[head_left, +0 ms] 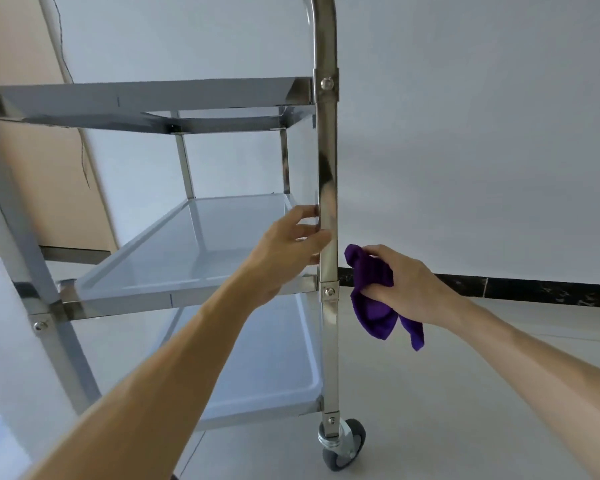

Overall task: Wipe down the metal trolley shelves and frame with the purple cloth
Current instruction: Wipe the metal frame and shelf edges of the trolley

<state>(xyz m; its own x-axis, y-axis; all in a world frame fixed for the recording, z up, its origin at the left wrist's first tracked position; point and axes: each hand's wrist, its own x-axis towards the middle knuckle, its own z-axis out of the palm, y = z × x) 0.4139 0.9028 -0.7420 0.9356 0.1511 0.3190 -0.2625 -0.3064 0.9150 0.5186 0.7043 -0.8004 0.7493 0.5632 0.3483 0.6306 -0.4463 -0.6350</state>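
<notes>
You face a pale wall (pixel 465 133) with a dark skirting strip (pixel 534 287) above a light tiled floor (pixel 430 410); a tan panel (pixel 32 98) stands at nine o'clock. The three-shelf steel trolley (pixel 201 237) fills the left and centre, a grey castor wheel (pixel 347 445) at six o'clock. Your left hand (pixel 288 247) wraps its fingers around the near upright post (pixel 328 168) just above the middle shelf (pixel 187 289). Your right hand (pixel 409 285), at three o'clock of that post and apart from it, clutches the bunched purple cloth (pixel 371 296), its corners hanging below your fist.
</notes>
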